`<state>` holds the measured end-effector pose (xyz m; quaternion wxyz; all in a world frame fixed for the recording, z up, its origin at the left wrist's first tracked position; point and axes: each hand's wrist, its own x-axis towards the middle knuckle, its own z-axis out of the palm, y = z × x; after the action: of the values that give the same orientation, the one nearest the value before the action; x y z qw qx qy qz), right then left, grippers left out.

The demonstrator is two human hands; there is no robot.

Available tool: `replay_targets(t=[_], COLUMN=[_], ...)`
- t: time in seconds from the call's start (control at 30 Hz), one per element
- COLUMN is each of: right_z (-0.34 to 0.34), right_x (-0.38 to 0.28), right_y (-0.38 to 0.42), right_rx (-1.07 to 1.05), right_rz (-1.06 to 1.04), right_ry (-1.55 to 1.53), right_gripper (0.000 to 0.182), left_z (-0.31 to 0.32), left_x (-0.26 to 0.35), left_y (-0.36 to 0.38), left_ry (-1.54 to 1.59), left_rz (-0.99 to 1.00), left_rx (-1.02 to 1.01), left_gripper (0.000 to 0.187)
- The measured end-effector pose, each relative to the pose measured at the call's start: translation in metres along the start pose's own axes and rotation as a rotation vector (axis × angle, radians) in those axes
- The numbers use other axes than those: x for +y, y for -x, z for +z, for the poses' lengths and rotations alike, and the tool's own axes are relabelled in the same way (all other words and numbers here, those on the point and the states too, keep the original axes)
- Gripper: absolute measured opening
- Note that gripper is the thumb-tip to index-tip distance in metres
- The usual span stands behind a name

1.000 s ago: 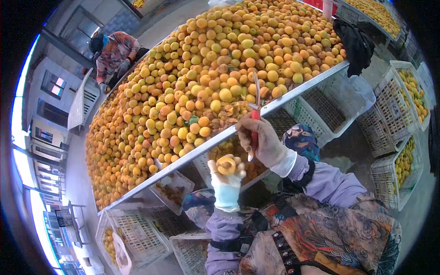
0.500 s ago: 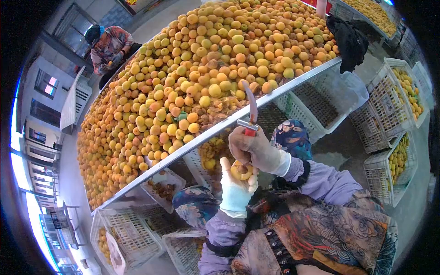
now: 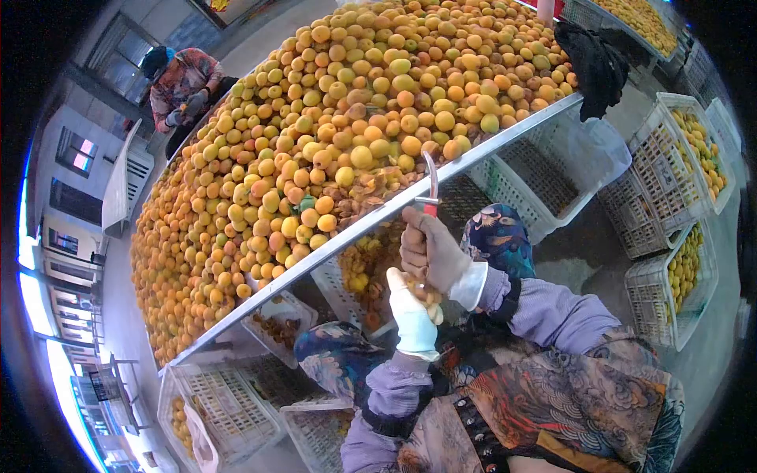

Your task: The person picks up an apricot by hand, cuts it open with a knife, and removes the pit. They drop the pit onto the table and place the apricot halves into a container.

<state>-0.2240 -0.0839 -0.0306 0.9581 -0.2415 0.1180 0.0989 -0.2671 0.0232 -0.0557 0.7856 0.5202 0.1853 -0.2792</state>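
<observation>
My right hand (image 3: 435,251), in a tan glove, is wrapped round the red handle of a small curved knife (image 3: 432,180). Its hooked blade points up and away, overlapping the metal edge of the fruit table. Just below, my left hand (image 3: 413,317) wears a whitish glove and is closed around an apricot (image 3: 426,295). Only part of that fruit shows between thumb and fingers, and the right hand's lower fingers are close against it. Beyond the hands lies a large heap of apricots (image 3: 315,150), with torn brownish pieces near the edge.
The metal table rim (image 3: 378,217) slants across in front of me. Underneath stand a crate of apricot pieces (image 3: 364,272) and a white crate (image 3: 516,193). Stacked crates (image 3: 670,169) are on the right, and black cloth (image 3: 595,67) hangs over the corner. Another person (image 3: 185,83) sits at far left.
The knife has turned more upright, and my right hand has shifted slightly with it. The apricot's open face with the brown pit, visible before, is now mostly covered by fingers.
</observation>
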Motion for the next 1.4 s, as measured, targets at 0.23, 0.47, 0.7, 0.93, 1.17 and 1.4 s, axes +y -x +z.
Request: replay_targets(t=[0.23, 0.47, 0.7, 0.93, 1.17, 1.4], right_z=[0.014, 0.018, 0.002, -0.008, -0.026, -0.032], right_x=[0.005, -0.004, -0.040, -0.056, -0.051, -0.050], right_y=[-0.007, -0.029, -0.038, -0.035, -0.039, -0.038], right_rx=[0.186, 0.182, 0.172, 0.277, 0.191, 0.190], right_rz=[-0.163, -0.272, -0.423, -0.368, -0.313, -0.194], right_ry=[0.207, 0.140, 0.039, 0.238, 0.156, 0.304], right_gripper=[0.034, 0.026, 0.032, 0.044, 0.030, 0.030], left_z=[-0.002, -0.017, -0.030, -0.017, -0.003, -0.023], left_x=[0.002, 0.020, 0.042, 0.092, 0.128, 0.137], left_y=[-0.011, -0.018, -0.031, -0.024, -0.052, -0.095], left_ry=[0.298, 0.551, 0.272, 0.014, -0.374, -0.585], left_rz=[-0.095, -0.113, 0.184, 0.481, 0.694, 0.877], left_rx=[-0.050, -0.286, -0.263, -0.043, 0.174, 0.386], left_gripper=[0.049, 0.015, 0.026, 0.027, 0.031, 0.024])
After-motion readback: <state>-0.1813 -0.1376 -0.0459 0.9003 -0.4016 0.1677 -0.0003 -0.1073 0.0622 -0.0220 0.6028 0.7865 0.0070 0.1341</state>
